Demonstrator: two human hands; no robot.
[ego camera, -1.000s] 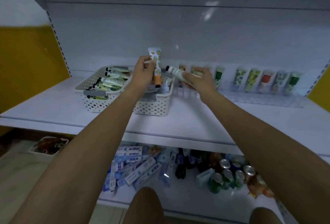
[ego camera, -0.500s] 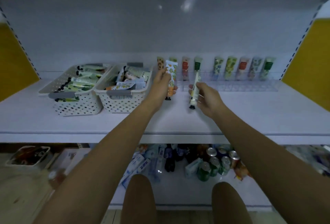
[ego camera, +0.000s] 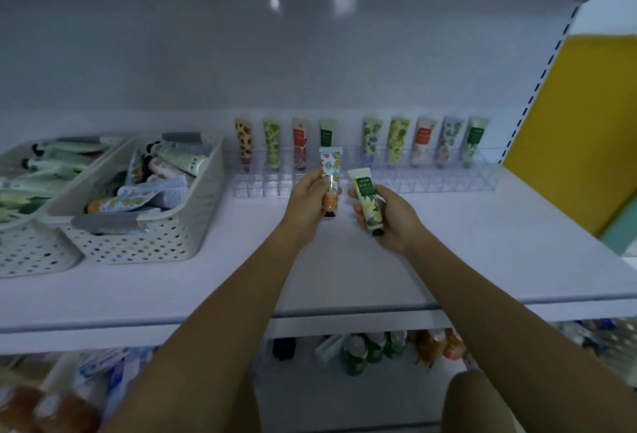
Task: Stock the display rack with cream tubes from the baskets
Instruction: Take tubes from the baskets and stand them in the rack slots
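Note:
My left hand (ego camera: 308, 200) grips an orange-patterned cream tube (ego camera: 331, 174), held upright with its black cap down, just in front of the clear display rack (ego camera: 431, 184). My right hand (ego camera: 393, 217) holds a yellow-green cream tube (ego camera: 367, 203), tilted slightly left, cap down, beside the first tube. Several tubes (ego camera: 396, 141) stand upright in the rack's back row. Two white perforated baskets (ego camera: 179, 232) (ego camera: 31, 253) at the left hold several more tubes lying flat.
The white shelf (ego camera: 482, 260) carries rack and baskets, with a white back wall behind. A yellow side panel (ego camera: 582, 129) borders the right. Below, a lower shelf holds cans (ego camera: 355, 356), bottles and boxed goods (ego camera: 103, 377). My knees show at the bottom.
Both hands have moved right from the baskets toward the rack, each carrying its tube. The view has shifted right, so the baskets now sit at the far left.

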